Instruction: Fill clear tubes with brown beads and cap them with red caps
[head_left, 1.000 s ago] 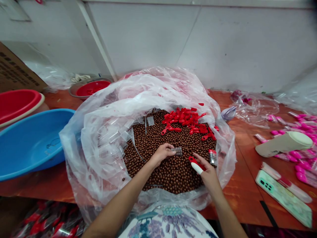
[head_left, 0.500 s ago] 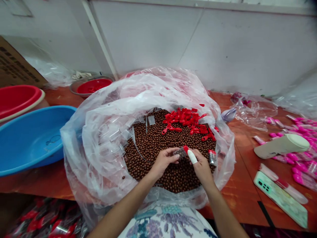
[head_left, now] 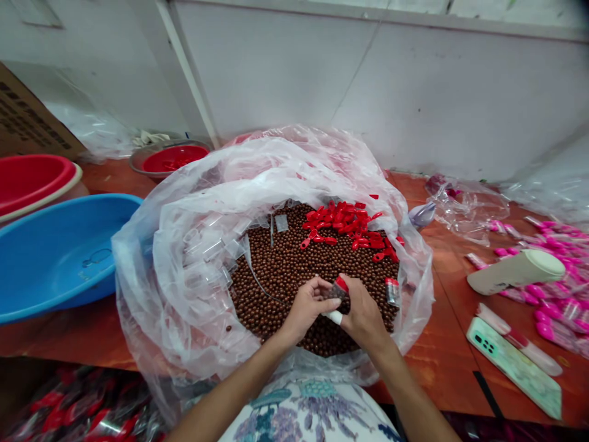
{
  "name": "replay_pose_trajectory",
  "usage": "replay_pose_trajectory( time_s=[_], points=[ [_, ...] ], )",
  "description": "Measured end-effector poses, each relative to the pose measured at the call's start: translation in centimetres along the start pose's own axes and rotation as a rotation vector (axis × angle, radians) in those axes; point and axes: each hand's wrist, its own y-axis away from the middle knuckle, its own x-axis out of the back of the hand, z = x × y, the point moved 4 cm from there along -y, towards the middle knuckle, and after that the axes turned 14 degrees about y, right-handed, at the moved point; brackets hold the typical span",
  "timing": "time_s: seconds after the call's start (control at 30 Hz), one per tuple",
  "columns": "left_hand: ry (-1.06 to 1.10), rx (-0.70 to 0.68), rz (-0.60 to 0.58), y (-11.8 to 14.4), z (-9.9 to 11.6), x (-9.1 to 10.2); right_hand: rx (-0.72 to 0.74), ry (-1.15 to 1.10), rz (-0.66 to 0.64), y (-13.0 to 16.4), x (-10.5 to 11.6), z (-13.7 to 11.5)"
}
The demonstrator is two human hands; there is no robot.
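Between both hands is a small clear tube (head_left: 339, 293) with a red cap, dark balls showing inside it. My left hand (head_left: 309, 307) pinches its lower end between thumb and fingers. Around its other side curls my right hand (head_left: 361, 314), with a white cover on one finger. Brown chocolate-like balls (head_left: 271, 264) lie below the hands in a plastic-lined container (head_left: 221, 190). Red caps (head_left: 343, 218) are heaped on the balls at the far side. Clear empty tubes (head_left: 211, 245) pile up at the left, and another red-capped tube (head_left: 392, 291) lies to the right.
At the left stand a blue basin (head_left: 55, 252) and red basins (head_left: 34, 181). A phone (head_left: 515, 365), a cream bottle (head_left: 515, 272) and pink-capped tubes (head_left: 561, 301) lie on the table at right. Filled red-capped tubes (head_left: 92, 408) sit low at the left.
The capped tube has turned more upright. My right hand has shifted left and wrapped round it, its covered finger swinging from above the tube to below it.
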Motion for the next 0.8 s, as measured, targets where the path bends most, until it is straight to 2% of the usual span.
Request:
replay_pose_trajectory(
  time_s=[0.2,0.37,0.43,0.53,0.6,0.67,0.73,0.8],
  points=[
    [0.216,0.196,0.05,0.0,-2.2,-0.4,0.051,0.045,0.001,0.4,-0.7,-1.6],
    [0.188,0.173,0.074,0.3,-3.1,-0.4,-0.001,-0.053,-0.124,0.7,-0.8,-1.7],
    [0.197,0.165,0.095,0.4,-2.7,-0.2,-0.093,-0.178,-0.183,0.9,-0.8,-0.8],
    [0.221,0.153,0.095,0.4,-1.7,0.0,-0.319,-0.388,-0.217,1.7,-1.0,1.4],
    [0.224,0.156,0.085,0.4,-1.2,0.1,-0.413,-0.485,-0.237,2.3,-1.4,2.5],
    [0.211,0.179,0.077,0.5,-1.3,0.0,-0.468,-0.533,-0.226,2.6,-1.6,2.8],
    [0.188,0.205,0.074,0.6,-1.7,-0.1,-0.471,-0.519,-0.153,2.5,-1.3,2.5],
    [0.166,0.219,0.068,0.6,-2.2,-0.2,-0.351,-0.439,-0.107,2.0,-0.8,1.3]
  ],
)
